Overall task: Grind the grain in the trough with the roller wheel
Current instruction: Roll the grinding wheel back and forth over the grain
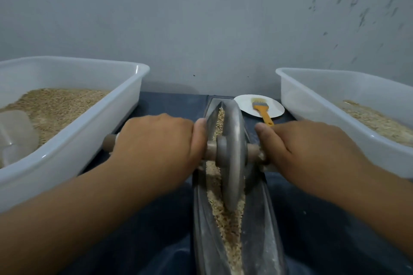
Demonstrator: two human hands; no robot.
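A long metal trough (259, 225) runs away from me down the middle, with tan crushed grain (225, 219) lying along its groove. The metal roller wheel (232, 152) stands upright in the groove about midway along. A wooden axle handle (109, 143) passes through the wheel's hub. My left hand (154, 143) grips the handle on the wheel's left side. My right hand (306, 147) grips it on the right, hiding that end.
A white tub (93, 127) of grain with a clear plastic scoop (15, 134) sits on the left. Another white tub (317, 118) with paler ground grain is on the right. A white plate (274, 107) bearing an orange-handled brush (262, 111) lies beyond the trough, against the grey wall.
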